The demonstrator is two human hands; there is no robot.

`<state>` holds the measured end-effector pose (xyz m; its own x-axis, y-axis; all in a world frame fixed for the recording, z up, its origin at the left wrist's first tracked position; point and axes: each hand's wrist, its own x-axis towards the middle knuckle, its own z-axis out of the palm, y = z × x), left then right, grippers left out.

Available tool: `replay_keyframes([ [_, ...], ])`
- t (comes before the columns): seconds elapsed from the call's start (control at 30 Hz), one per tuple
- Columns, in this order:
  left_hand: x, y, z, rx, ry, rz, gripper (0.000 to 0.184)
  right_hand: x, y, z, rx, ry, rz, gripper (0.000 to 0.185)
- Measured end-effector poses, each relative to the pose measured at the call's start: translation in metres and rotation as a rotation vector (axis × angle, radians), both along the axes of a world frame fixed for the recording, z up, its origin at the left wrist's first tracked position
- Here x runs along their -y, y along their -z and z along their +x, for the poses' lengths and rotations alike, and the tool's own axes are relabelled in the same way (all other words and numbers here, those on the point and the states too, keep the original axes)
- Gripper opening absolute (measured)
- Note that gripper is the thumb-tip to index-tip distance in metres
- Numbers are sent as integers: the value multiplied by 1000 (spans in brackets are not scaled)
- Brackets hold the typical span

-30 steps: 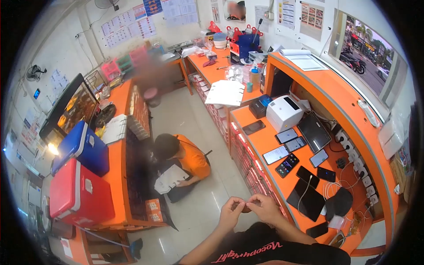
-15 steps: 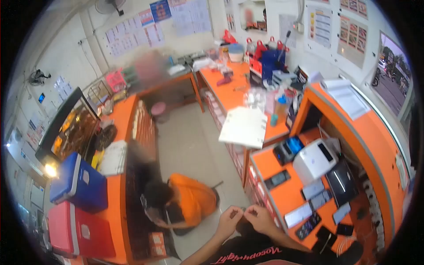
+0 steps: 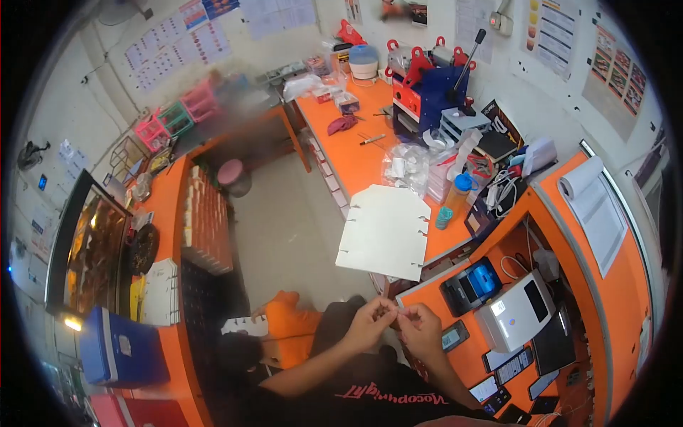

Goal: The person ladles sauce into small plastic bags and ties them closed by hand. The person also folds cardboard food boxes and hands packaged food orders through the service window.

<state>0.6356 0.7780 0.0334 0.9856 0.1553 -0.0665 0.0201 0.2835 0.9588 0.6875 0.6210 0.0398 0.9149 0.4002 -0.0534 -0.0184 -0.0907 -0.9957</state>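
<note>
Orange counter (image 3: 338, 155) by white wall (image 3: 501, 85) — white sheets (image 3: 384, 231) at one end.

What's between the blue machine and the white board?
Between blue machine and white board: crumpled clear plastic, on the orange counter. Shows in the head view.

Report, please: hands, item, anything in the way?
Left hand, right hand: fingertips close together. Item between them: cannot tell. White sheet beyond, on orange counter; nothing visibly blocking.

Left hand (image 3: 371, 324), right hand (image 3: 418, 329) — pinched, close
</note>
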Motion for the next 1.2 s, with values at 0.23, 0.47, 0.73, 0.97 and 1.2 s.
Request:
replay_keyframes([
  [0.23,-143,19,121,96,82,-85,10,-130,4,97,120,137,55,26],
  [0.47,-395,96,254,-79,-87,266,11,-295,135,209,-73,349,-1114,102],
  [0.73,-548,62,318,-175,30,-7,6,-349,126,248,-334,623,-1204,102],
  [0.97,-610,37,377,-16,198,-38,8,-443,90,298,37,803,-876,58],
  [1.2,-651,29,420,76,164,53,9,-605,-6,388,231,266,-118,30],
])
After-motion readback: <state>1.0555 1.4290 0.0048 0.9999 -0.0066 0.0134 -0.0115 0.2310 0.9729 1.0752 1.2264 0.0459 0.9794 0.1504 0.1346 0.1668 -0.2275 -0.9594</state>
